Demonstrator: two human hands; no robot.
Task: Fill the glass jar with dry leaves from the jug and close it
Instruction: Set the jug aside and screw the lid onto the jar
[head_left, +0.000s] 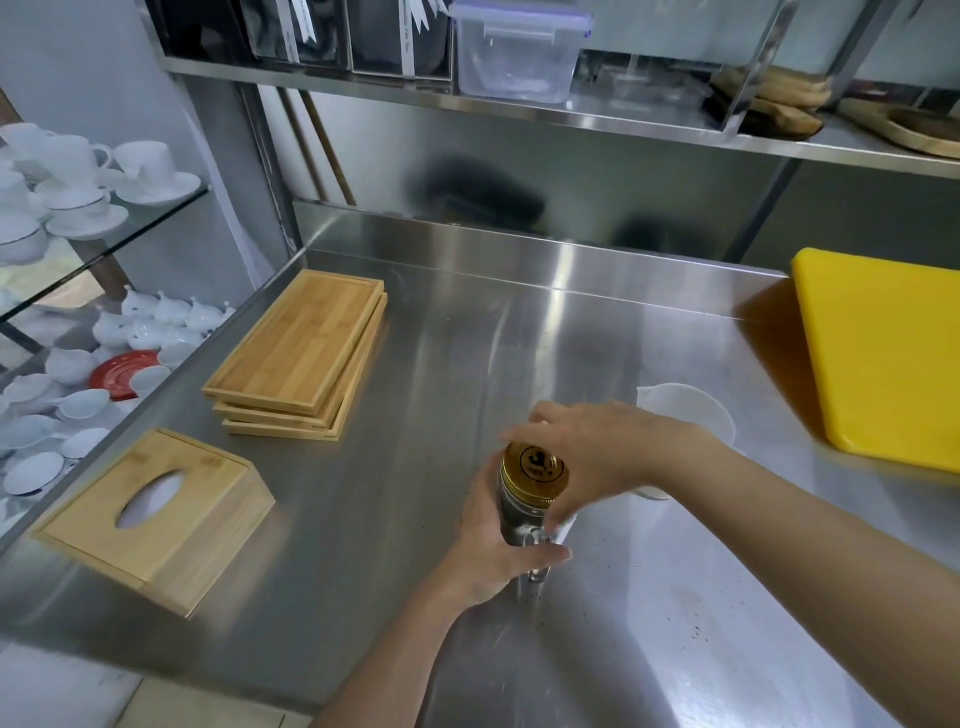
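A glass jar (519, 525) holding dark dry leaves stands on the steel counter (415, 493). My left hand (493, 556) wraps around its body from the left. A gold lid (535, 470) sits on the jar's mouth, and my right hand (597, 452) grips its rim from above and the right. The white translucent plastic jug (680, 410) stands just behind my right hand, partly hidden by it; I cannot see leaves inside it.
A stack of bamboo trays (301, 353) and a wooden tissue box (156, 514) lie to the left. A yellow cutting board (883, 358) is at the right. Dark leaf crumbs (691, 634) dot the counter. White cups and saucers (78, 197) fill glass shelves beyond the left edge.
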